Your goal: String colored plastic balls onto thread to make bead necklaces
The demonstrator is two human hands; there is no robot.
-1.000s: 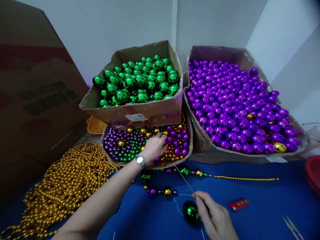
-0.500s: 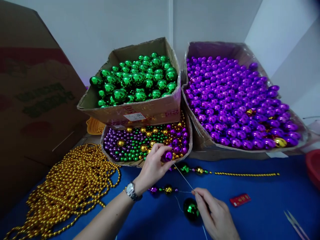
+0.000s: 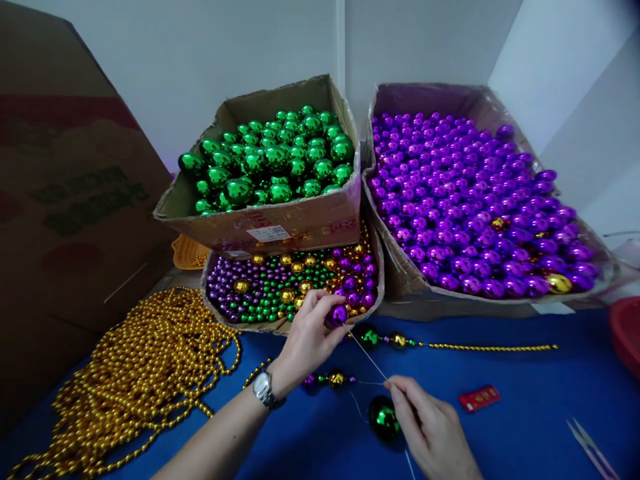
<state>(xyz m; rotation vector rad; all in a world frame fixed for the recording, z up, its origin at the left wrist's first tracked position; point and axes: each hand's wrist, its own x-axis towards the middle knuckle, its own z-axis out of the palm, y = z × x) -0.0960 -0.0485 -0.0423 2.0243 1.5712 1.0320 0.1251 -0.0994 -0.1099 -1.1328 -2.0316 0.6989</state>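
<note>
A shiny purple bead is pinched between the thumb and fingers of my left hand, just over the front rim of the low box of mixed beads. Closed on a thin white string is my right hand, lower and to the right. The string runs tight from its fingertips up to the purple bead. A large green bead rests beside my right fingers. Behind it lies a short strand of purple, green and gold beads; another strand with a gold chain lies farther back.
Boxes of green beads and purple beads stand at the back. A heap of gold bead chains lies left, near a tall carton. On the blue table are a red packet, tweezers-like tool and red basin.
My left hand has shifted very slightly right and down with the purple bead. My right hand stays nearly still, with the string taut in both frames.
</note>
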